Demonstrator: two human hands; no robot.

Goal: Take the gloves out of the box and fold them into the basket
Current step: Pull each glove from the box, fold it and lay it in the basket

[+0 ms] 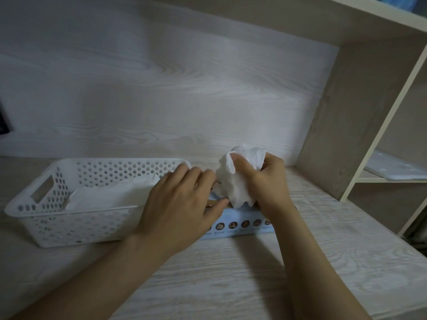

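Observation:
A light blue box [245, 227] with round dark icons on its front lies on the desk, mostly hidden by my hands. My right hand [265, 181] grips a crumpled white glove [235, 179] just above the box top. My left hand [182, 204] rests with fairly straight fingers on the left end of the box, its thumb touching the glove's lower edge. Left of the box stands a white perforated basket [57, 225] holding folded white gloves [108, 195].
The pale wood-grain desk [231, 273] runs to a back panel. A shelf unit [360, 135] stands at the right, with a white flat object [397, 169] on one shelf. A dark object [3, 125] shows at the left edge.

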